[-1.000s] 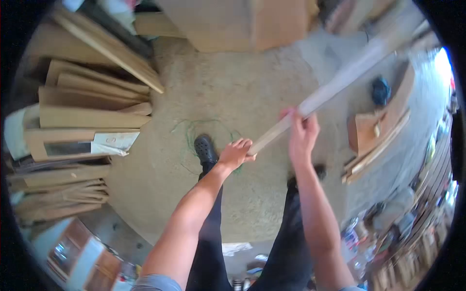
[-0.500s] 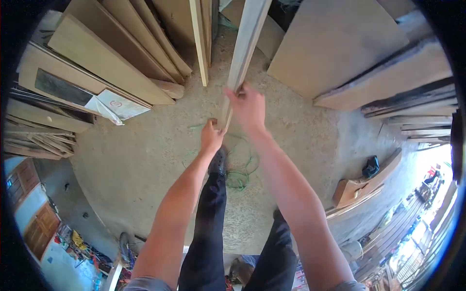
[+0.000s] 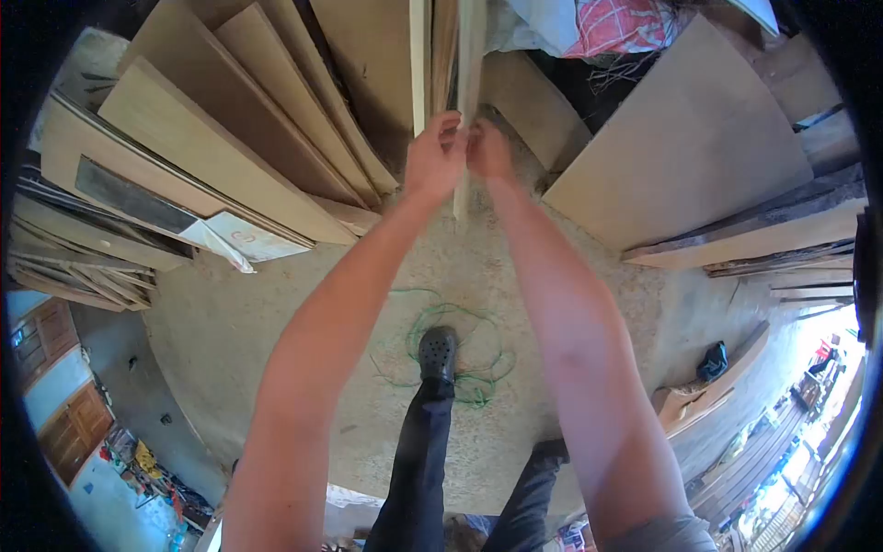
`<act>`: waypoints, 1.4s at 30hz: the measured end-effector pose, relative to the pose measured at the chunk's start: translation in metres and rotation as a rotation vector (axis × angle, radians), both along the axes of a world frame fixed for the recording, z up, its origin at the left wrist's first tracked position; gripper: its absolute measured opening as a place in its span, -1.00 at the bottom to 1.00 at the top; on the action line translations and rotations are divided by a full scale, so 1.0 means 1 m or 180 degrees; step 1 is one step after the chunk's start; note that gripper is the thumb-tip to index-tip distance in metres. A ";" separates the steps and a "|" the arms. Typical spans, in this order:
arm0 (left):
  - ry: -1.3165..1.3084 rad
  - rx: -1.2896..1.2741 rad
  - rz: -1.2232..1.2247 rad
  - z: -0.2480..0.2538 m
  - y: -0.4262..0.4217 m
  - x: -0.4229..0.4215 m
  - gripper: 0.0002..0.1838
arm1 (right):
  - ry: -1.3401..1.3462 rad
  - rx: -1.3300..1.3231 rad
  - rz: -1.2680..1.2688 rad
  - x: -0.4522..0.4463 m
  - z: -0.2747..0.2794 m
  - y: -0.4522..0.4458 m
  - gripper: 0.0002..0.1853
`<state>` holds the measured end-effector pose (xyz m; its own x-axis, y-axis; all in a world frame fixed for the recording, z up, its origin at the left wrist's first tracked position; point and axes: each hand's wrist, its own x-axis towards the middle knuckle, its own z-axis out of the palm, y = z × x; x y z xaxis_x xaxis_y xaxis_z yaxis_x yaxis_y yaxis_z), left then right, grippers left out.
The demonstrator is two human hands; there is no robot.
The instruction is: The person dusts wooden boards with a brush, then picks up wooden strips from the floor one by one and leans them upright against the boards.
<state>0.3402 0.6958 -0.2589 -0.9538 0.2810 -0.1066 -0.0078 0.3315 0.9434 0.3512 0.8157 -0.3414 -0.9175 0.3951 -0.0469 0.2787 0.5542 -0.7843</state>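
Observation:
A long pale wooden strip [image 3: 470,55] stands nearly upright at the top centre, its lower end just above or on the concrete floor. Around its left side my left hand [image 3: 437,158] is closed, fingers bent. My right hand [image 3: 487,152] is against the strip's right side, closed round it and slightly blurred. Just left of the strip, other narrow boards [image 3: 420,69] stand upright. A green cord [image 3: 501,363] lies in loose loops on the floor around my shoe [image 3: 437,354].
Large wooden panels [image 3: 221,152] lean at the left, beside a panel with a dark inset [image 3: 133,195]. A broad board [image 3: 685,138] leans at the right. A black bag [image 3: 712,362] rests near curved wood [image 3: 736,373]. A red-and-white cloth [image 3: 625,26] lies at the top.
The strip has swung from slanting right to nearly upright beside the standing boards. Both my hands have moved up and forward with it, and the view has turned.

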 end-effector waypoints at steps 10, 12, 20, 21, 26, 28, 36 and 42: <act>-0.0434 -0.1159 -0.0213 -0.065 -0.009 0.071 -0.62 | -0.0971 -0.0189 0.0674 0.140 0.006 0.015 -0.61; -0.0552 -0.0982 -0.0371 -0.079 -0.009 0.104 -0.63 | -0.1065 -0.0404 0.0575 0.231 -0.034 0.026 -0.65; -0.1308 -0.1838 -0.1739 -0.099 0.003 0.335 -0.67 | -0.2606 -0.1376 -0.0798 0.627 -0.033 0.083 -0.72; -0.1446 -0.2031 -0.2001 -0.097 0.008 0.372 -0.68 | -0.2668 -0.1571 -0.1136 0.663 -0.020 0.093 -0.72; -0.1991 -0.2229 -0.3096 -0.070 0.060 0.537 -0.71 | -0.2296 -0.1640 -0.2298 0.834 0.013 0.135 -0.72; -0.2075 -0.2261 -0.3384 -0.068 0.089 0.599 -0.72 | -0.2179 -0.1813 -0.2839 0.887 0.023 0.153 -0.69; -0.1388 -0.1889 -0.4825 -0.081 0.253 0.843 -0.73 | -0.1915 -0.0975 -0.4444 1.126 0.022 0.238 -0.70; -0.1061 -0.1464 -0.4702 -0.086 0.375 1.047 -0.58 | -0.1423 -0.0718 -0.4932 1.264 0.000 0.307 -0.72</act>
<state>1.3874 1.0709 -0.3446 0.2027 0.7881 -0.5812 0.3896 0.4797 0.7862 1.6152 1.1226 -0.3412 0.4316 0.8240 -0.3672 0.6441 -0.5665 -0.5141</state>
